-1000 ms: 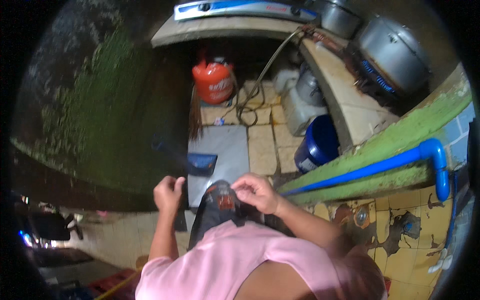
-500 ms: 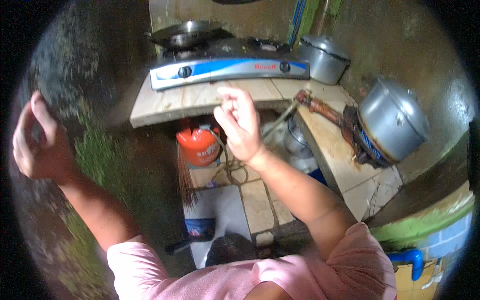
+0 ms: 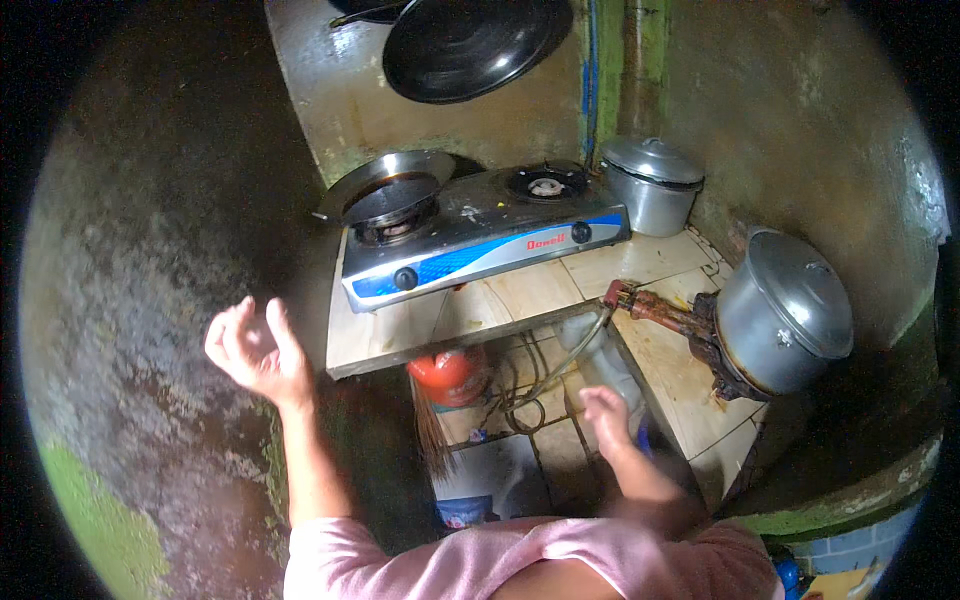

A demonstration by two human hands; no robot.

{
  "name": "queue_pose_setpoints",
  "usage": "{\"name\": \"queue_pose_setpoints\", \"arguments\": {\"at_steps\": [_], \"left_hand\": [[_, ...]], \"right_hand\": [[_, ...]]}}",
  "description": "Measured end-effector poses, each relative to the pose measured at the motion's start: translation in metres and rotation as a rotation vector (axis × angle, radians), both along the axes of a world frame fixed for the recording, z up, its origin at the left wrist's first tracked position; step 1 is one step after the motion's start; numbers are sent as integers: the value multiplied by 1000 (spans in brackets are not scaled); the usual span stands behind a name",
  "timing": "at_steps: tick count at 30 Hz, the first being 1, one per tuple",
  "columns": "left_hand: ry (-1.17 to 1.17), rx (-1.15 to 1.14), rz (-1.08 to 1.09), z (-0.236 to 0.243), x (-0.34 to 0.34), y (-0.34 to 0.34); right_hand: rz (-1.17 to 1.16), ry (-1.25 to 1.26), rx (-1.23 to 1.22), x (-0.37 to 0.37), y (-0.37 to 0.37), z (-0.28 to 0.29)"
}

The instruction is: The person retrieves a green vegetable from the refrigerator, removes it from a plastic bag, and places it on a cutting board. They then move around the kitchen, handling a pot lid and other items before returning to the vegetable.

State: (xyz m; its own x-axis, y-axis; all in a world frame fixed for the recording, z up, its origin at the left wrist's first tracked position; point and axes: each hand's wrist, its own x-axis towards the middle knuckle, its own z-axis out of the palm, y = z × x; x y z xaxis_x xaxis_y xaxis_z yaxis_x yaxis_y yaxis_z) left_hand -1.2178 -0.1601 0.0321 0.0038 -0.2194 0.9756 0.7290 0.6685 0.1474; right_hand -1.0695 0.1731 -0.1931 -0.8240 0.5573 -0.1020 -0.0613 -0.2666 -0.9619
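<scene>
My left hand [image 3: 258, 350] is raised before the dark wall, left of the counter's corner. Its thumb stands apart from the fingers and nothing is in it. Over the gap between the two counter sections hovers my right hand [image 3: 606, 418], fingers loosely bent, touching nothing and holding nothing visible. Ahead on the tiled counter [image 3: 510, 305] stands a two-burner gas stove [image 3: 490, 245]. A metal pan [image 3: 392, 200] with dark contents sits on its left burner; the right burner [image 3: 546, 184] is bare.
A lidded pot [image 3: 650, 195] stands right of the stove. A larger lidded pot [image 3: 785, 315] rests on a rusty single burner at the right. A black wok [image 3: 475, 50] hangs on the back wall. Below are an orange gas cylinder [image 3: 447, 376], a hose [image 3: 565, 365] and a broom [image 3: 428, 430].
The view has tilted up, bringing the hanging wok and the stove top into sight. My left hand has come inward to the right; my right hand has dropped lower, towards my body.
</scene>
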Motion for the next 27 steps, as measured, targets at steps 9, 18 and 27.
{"name": "queue_pose_setpoints", "arguments": {"at_steps": [9,18,27], "left_hand": [[-215,-43,35,-4,-63,147],[-158,-134,140,1,-144,152],[-329,-204,-56,105,-348,114]], "right_hand": [[-92,751,-301,-73,70,188],[799,1261,184,-139,82,391],[837,361,586,-248,16,475]]}}
